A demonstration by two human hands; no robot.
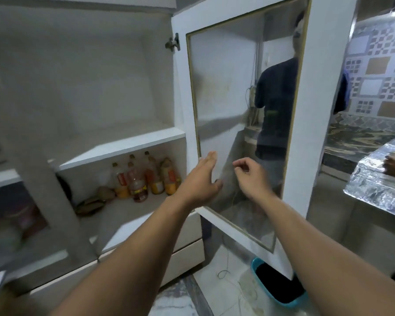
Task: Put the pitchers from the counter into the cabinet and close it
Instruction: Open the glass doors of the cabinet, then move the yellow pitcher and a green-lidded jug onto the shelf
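We see oil bottles [144,179] on a low shelf (labels blurred) and a blue tub [276,283] on the floor.

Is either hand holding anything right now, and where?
Nothing is held. The left hand lies open against the cabinet door; the right hand hangs loosely curled, empty.

Cabinet [82,92] ahead and left of me, its door [244,124] swung open to the right. Upper shelf [123,144] above a lower compartment; bottles [146,176] stand grouped at the back of that. My left hand [201,181] at the door's hinge-side frame, right hand [252,176] just beside it, before the glass. Counter [360,137] far right. Basin [278,286] on the floor below the door.
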